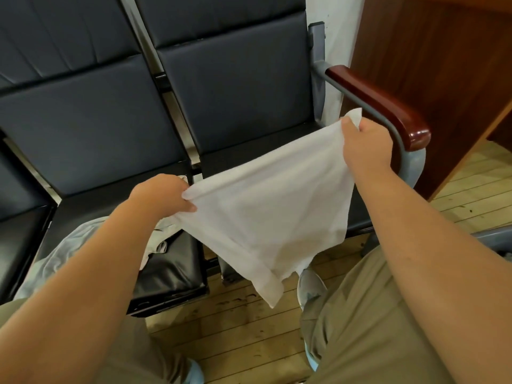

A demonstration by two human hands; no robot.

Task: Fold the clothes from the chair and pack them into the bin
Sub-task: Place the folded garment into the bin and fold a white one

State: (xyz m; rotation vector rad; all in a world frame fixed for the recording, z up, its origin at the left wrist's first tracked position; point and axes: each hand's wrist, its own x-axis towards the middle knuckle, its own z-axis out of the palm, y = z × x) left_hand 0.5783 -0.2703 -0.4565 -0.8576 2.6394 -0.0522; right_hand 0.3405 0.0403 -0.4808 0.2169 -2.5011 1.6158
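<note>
A white garment [266,206] hangs stretched between my two hands above the front of the right-hand seat [249,156]. My left hand [166,195] pinches its lower left corner. Its upper right corner is gripped by my right hand [365,142], close to the wooden armrest [379,106]. The cloth's lower end droops toward the floor. A light grey-blue garment [83,245] lies crumpled on the middle seat [171,261], partly hidden under my left forearm. No bin is in view.
A row of dark padded chairs [83,112] fills the background. At the right stands a brown wooden panel [432,65]. Below is a plank floor [249,322], with my legs and light shoes [310,284] on it.
</note>
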